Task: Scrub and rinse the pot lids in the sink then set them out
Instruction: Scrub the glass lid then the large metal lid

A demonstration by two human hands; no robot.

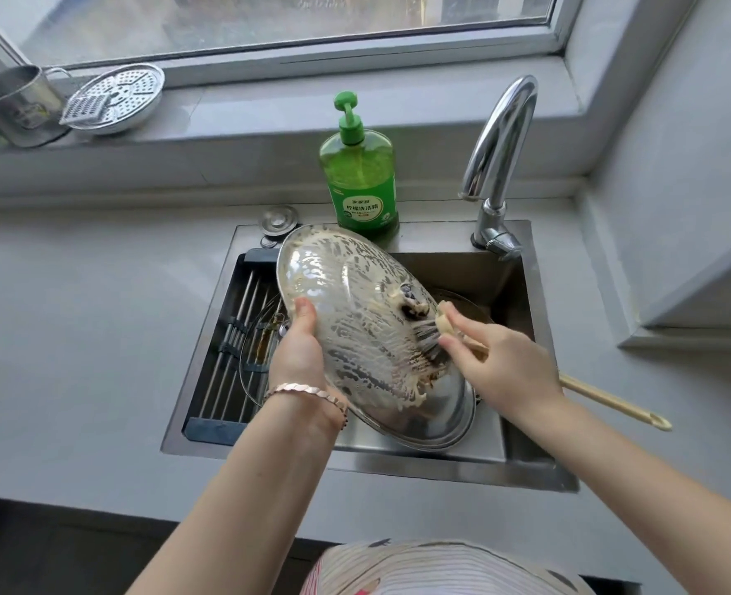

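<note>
Holding soapy lid (355, 294) in left hand (299, 352), brush (612, 403) clutched in right hand (505, 367); bottle (361, 178) reads 柠檬洗洁精.

Head-worn wide-angle camera looks steeply down, close over the sink (441, 471); window (269, 19) beyond.

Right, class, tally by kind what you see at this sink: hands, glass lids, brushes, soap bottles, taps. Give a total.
hands: 2 (left hand, right hand)
glass lids: 2 (held lid, lower lid)
brush: 1
soap bottle: 1
tap: 1
total: 7
</note>
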